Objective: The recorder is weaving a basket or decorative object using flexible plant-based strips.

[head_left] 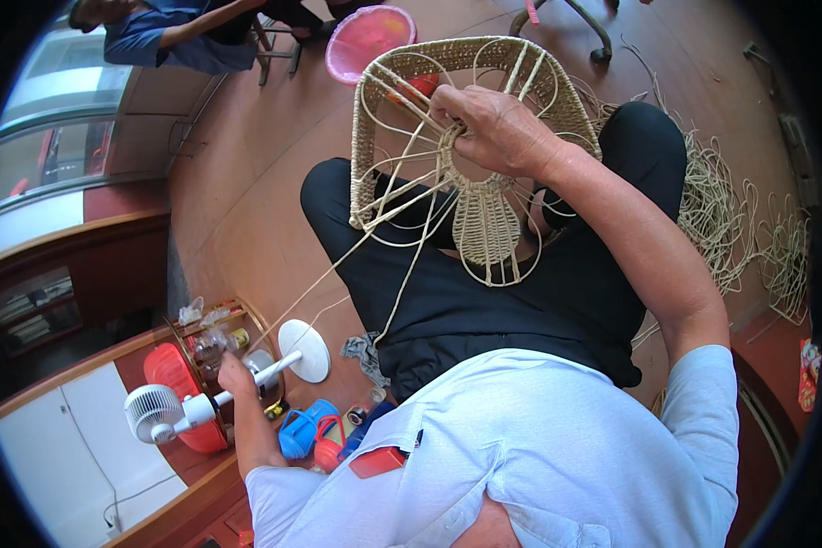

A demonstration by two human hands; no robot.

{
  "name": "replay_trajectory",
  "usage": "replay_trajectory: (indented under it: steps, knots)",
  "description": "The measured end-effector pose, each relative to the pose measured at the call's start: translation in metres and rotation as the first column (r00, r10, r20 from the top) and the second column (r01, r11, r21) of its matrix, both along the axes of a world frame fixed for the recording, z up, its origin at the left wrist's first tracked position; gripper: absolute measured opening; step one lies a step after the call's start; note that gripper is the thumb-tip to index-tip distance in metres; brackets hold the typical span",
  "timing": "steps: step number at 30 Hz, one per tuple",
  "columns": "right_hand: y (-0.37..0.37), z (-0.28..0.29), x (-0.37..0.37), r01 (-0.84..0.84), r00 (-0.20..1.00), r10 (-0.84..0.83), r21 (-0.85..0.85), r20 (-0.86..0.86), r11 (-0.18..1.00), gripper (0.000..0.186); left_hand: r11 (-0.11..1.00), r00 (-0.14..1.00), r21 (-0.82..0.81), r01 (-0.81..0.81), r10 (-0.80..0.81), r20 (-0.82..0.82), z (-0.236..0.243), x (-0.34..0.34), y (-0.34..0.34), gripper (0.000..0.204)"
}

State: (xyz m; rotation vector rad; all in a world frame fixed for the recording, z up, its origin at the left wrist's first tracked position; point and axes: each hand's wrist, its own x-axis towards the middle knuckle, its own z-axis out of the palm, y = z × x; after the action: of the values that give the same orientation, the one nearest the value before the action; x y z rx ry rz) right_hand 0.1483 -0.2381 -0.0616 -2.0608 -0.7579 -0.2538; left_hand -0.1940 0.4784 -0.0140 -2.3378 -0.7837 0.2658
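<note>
On my lap rests a partly woven wicker frame (566, 100), with a braided straw-coloured band around its wire outline and an oval woven panel (487, 228) at its near side. My right hand (495, 128) is closed on the woven ring near the middle of the frame; the fingertips are partly hidden. Out to the left, my left hand (236, 374) is closed on a straw cord (315, 283). That cord runs taut from the frame's left corner to the hand. Another cord end (409, 283) hangs loose over my left thigh.
Piles of loose cord (717, 215) lie on the floor at right. A white standing fan (160, 411) is beside my left arm, near a blue jug (306, 429) and a red basin (169, 370). A pink basin (370, 41) stands ahead; another person (183, 36) sits far left.
</note>
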Motion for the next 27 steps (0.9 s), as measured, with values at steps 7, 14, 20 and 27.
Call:
replay_trajectory:
  steps: [7, 14, 20, 27]
  knots:
    - [-0.002, 0.002, 0.001, 0.007, 1.0, -0.008, -0.043, -0.016, 0.999, 0.029, 0.989, 0.882, 0.106, -0.103, 0.14, -0.449, 0.011, -0.038, 0.009, 0.021]
    - [0.0, 0.001, 0.002, -0.003, 1.0, 0.002, -0.032, -0.022, 0.999, 0.03, 0.976, 0.84, 0.081, -0.201, 0.214, -0.499, -0.002, -0.051, 0.008, 0.027]
    - [-0.002, 0.003, 0.001, 0.008, 1.0, -0.009, -0.063, -0.011, 0.998, 0.031, 0.97, 0.821, 0.045, -0.237, 0.225, -0.524, -0.027, -0.06, -0.006, 0.03]
    - [0.001, -0.004, 0.003, 0.015, 0.998, -0.014, -0.028, 0.054, 1.0, 0.028, 0.97, 0.866, -0.225, -0.093, -0.032, -0.499, -0.039, -0.038, -0.106, 0.03]
